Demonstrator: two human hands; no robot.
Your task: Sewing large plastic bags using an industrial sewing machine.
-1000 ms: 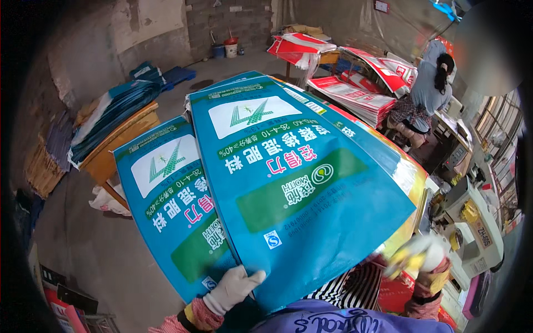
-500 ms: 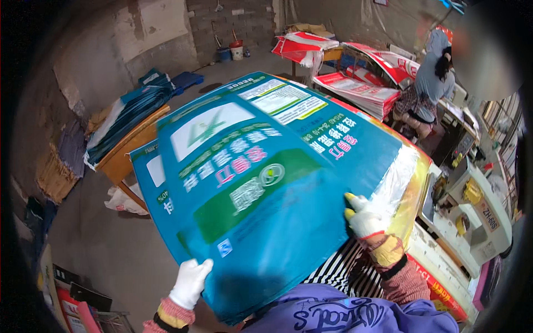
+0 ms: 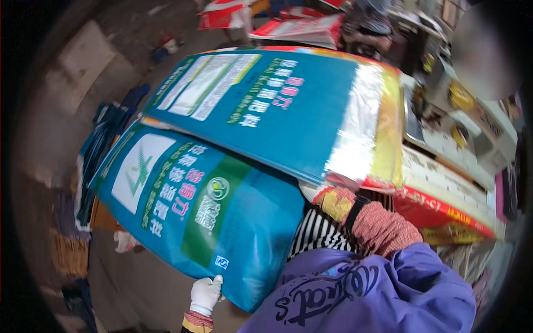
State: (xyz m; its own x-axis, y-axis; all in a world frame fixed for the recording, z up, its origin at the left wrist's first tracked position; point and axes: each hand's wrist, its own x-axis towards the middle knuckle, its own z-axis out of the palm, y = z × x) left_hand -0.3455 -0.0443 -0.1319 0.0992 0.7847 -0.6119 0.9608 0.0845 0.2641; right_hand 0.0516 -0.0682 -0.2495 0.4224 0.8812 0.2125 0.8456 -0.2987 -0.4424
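A teal sack (image 3: 191, 208) is held askew at 8 o'clock, its near edge gripped under the thumb of the gloved left hand (image 3: 206, 294) at 7 o'clock. The right hand (image 3: 312, 194), at 4 o'clock, is mostly hidden by the edge of the sack pile (image 3: 277, 111) at 12 o'clock; its grip cannot be told. One sack is apparently being handled singly; for the next move, a steady left-hand hold seems called for.
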